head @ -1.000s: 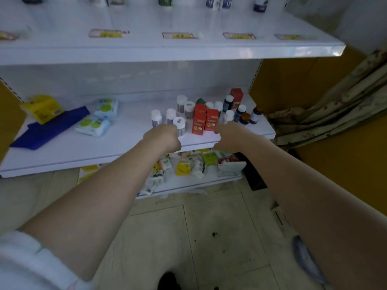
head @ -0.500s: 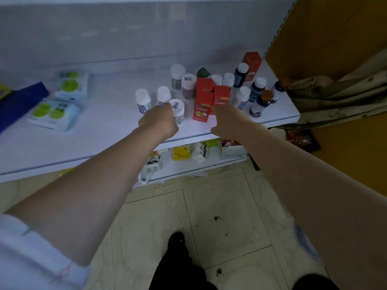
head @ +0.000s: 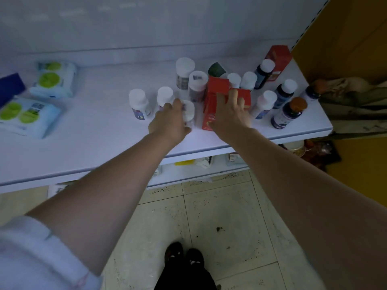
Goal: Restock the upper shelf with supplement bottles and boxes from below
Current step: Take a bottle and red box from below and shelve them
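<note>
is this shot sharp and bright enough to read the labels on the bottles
Head view: dim, bluish light, no glare; the sleeve at lower left is blurred; labels on the white-capped bottle in the left hand and on the red box are too soft to read.

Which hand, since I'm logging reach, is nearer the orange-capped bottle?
Right. The right hand lies on the red boxes, just left of the orange-capped bottle; the left hand is farther left, around a white-capped bottle.
</note>
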A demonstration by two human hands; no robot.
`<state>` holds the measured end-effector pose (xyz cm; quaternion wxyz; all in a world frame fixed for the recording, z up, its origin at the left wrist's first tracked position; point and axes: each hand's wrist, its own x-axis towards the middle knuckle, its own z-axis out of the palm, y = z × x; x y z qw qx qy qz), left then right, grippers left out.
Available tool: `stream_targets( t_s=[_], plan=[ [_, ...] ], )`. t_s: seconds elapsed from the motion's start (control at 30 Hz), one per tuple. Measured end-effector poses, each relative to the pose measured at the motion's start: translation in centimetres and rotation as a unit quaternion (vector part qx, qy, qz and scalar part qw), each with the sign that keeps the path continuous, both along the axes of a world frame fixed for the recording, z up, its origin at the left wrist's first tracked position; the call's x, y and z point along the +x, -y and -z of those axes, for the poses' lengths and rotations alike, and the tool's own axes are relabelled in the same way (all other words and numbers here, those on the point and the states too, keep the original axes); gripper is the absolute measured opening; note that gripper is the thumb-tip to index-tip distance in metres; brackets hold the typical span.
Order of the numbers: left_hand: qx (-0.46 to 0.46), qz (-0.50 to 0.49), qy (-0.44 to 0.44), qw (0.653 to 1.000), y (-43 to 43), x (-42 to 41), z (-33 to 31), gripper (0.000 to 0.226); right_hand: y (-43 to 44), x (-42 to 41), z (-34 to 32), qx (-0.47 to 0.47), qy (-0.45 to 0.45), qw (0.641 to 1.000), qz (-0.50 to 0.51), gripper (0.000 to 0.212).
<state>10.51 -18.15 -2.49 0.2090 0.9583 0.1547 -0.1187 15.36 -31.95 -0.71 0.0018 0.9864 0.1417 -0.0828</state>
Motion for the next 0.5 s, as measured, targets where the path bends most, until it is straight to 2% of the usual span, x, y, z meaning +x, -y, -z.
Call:
stream_targets(
  t_s=[0.2,0.3,0.4,0.5],
  plan=[
    [-0.069,-0.007,0.074,0.995,1.2,0.4,1.0,0.053,-0.1,0.2,0.8,0.041,0.028,0.999,-0.015,0.062],
    [-0.131,-0.018,0.081,0.988,1.6,0.7,1.4,0.059,0.0,0.2,1.2,0.046,0.034,0.998,-0.006,0.071],
    [-0.144,-0.027,0.085,0.986,1.8,0.7,1.7,0.051,0.4,0.4,0.8,0.049,0.022,0.999,-0.010,0.077],
    [-0.201,-0.080,0.106,0.970,2.1,-0.1,0.7,0.048,1.3,0.0,-0.5,0.045,0.012,0.999,-0.025,0.079]
  ],
)
